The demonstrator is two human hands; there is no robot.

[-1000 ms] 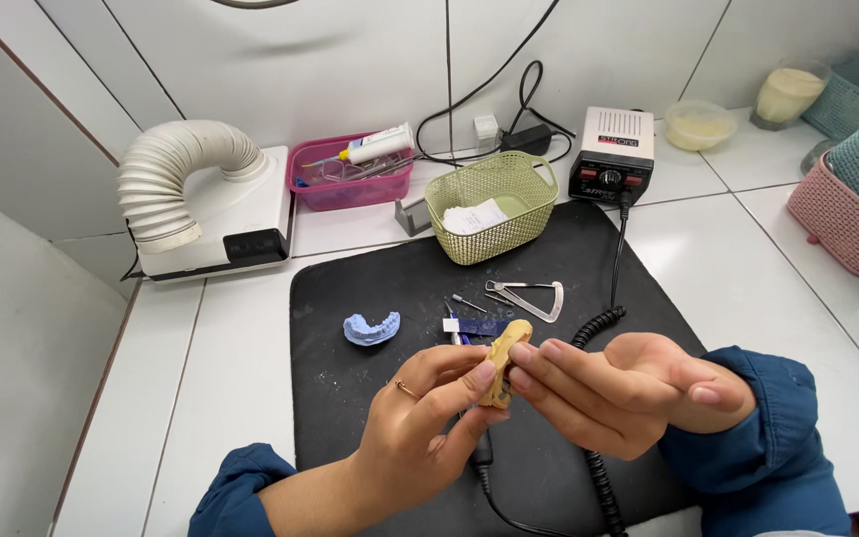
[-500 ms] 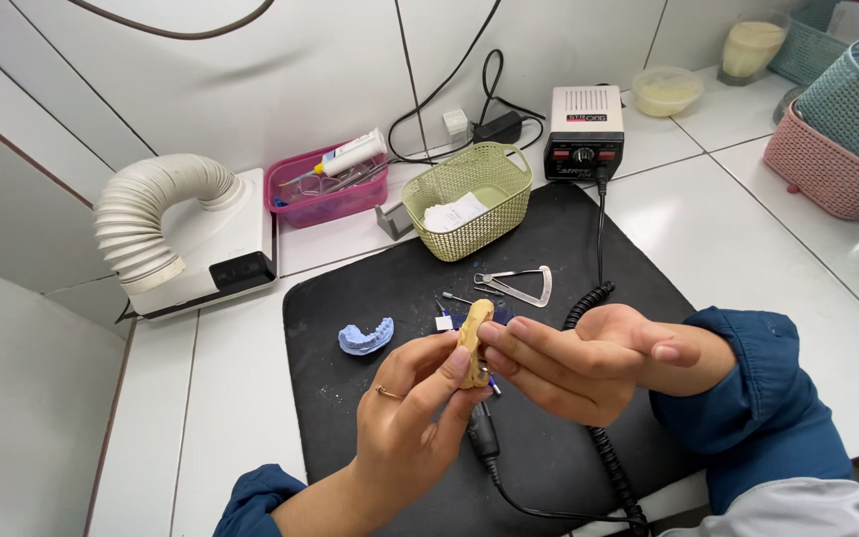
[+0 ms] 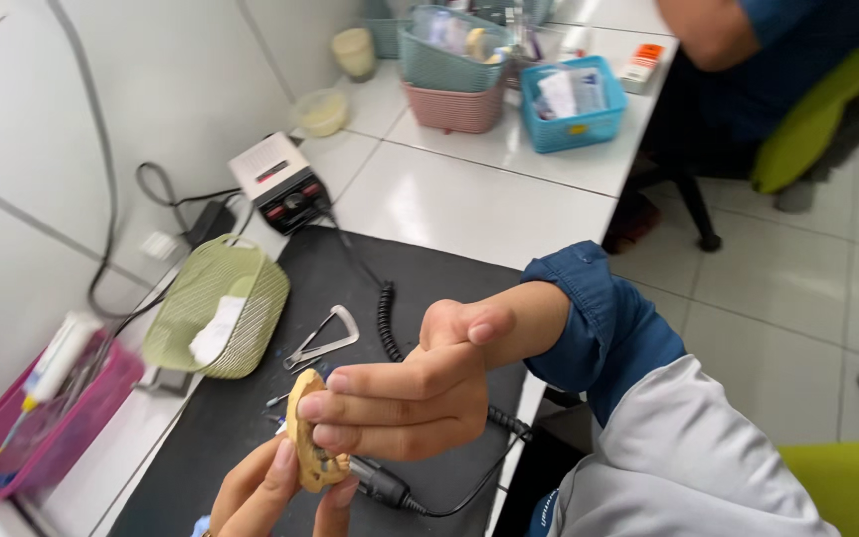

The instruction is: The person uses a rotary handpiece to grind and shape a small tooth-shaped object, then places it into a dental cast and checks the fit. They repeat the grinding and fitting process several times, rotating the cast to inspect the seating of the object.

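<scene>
Leftmost, a pink basket (image 3: 22, 438) is sitting at the edge of the white counter (image 3: 469, 199), with a white tube (image 3: 52, 363) leaning out of it. Just beside it, a green mesh basket (image 3: 216, 303) is holding a scrap of white paper, and a metal caliper (image 3: 325, 336) is lying on the black mat (image 3: 350, 288) near the basket's rim.

Low in the frame, the left hand (image 3: 275, 492) is rising from the bottom edge, its thumb and fingers pinching the lower end of a tan dental cast (image 3: 308, 438). The cast is standing nearly upright in the air above the mat, caught between both hands. The right hand (image 3: 410, 398) is reaching across from the right, its fingers closing over the cast's upper edge while also grasping a dark handpiece (image 3: 380, 482), whose tip is meeting the cast's underside. A coiled black cord (image 3: 387, 318) is running back over the mat to a small white control box (image 3: 280, 184).

Farther right, pink, teal and blue baskets (image 3: 574, 104) are standing on the counter, and another person's arm (image 3: 708, 30) is showing in the top corner.
</scene>
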